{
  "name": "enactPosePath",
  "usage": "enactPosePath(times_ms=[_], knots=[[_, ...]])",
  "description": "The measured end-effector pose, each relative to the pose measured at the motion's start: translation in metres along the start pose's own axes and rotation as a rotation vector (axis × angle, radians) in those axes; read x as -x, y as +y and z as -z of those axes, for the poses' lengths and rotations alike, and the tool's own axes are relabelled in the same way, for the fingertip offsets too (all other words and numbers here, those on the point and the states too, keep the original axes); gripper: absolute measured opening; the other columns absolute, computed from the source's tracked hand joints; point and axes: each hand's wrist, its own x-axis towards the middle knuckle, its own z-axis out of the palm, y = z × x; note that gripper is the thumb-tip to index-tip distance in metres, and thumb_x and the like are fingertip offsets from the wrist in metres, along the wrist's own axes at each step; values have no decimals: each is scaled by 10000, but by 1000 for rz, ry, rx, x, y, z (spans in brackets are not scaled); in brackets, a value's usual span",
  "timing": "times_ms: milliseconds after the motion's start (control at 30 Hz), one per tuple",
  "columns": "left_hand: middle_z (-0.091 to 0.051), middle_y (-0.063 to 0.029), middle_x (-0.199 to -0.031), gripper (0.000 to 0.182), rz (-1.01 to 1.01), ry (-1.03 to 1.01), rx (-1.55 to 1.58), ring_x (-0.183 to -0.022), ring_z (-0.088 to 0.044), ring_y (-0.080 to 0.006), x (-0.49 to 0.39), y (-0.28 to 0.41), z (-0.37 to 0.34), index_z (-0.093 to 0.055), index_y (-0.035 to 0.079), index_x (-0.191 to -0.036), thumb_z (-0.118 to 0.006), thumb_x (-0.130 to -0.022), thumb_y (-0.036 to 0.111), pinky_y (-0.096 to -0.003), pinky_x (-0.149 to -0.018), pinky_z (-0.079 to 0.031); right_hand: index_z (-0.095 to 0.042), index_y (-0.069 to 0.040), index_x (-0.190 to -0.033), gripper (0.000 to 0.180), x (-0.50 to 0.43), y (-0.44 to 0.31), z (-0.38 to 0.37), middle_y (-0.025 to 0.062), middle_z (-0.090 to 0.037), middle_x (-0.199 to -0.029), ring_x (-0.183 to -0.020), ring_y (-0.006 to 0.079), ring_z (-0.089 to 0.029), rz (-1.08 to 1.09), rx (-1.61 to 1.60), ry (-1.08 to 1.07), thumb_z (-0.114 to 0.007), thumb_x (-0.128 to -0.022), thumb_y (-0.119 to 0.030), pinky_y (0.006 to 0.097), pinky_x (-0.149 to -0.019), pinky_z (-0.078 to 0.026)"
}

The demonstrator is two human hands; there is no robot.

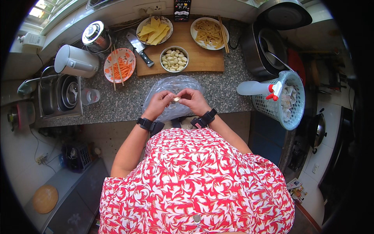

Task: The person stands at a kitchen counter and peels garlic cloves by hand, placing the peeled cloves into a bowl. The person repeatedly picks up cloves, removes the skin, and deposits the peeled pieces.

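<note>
Between my fingertips is a pale garlic clove. My left hand pinches it from one side and my right hand from the other. Whether any skin still clings to it is too small to tell. Both hands are above a clear plastic bag spread at the counter's front edge; the bag's contents are hard to make out. Just beyond the bag, a round metal bowl full of peeled garlic cloves rests on the wooden cutting board.
A cleaver lies at the board's left side, near a plate of carrot strips with chopsticks. Two more food plates stand behind. At right are a spray bottle, a plastic basket and an open rice cooker.
</note>
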Motion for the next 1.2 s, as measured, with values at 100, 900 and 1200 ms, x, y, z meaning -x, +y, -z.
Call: enactPosePath(times_ms=[100,900,1200], knots=[[-618,35,-844,266,38,6,27,-710,-495,-46,0,4,-2,-681,41,-991,-576,-1004,285,-213,-635,-412,-638,-16,-1019,177,-1,0,2,46,-709,-972,-903,123,-679,27,52,30,-718,-863,-36,276,-801,-546],[-702,-31,-885,219,-52,53,-303,-798,-612,-84,1,4,-3,-696,-1,-986,-721,-912,203,-261,-717,-501,-683,-1,-994,187,1,10,3,47,-719,-911,-832,113,-675,-73,139,67,-749,-859,-112,268,-753,-547],[-696,-22,-878,205,-4,41,-272,-788,-597,-80,4,5,-3,-698,0,-983,-723,-896,183,-260,-719,-491,-673,-11,-1005,203,1,10,4,54,-708,-945,-857,128,-680,-43,175,117,-747,-822,-58,273,-786,-550]])
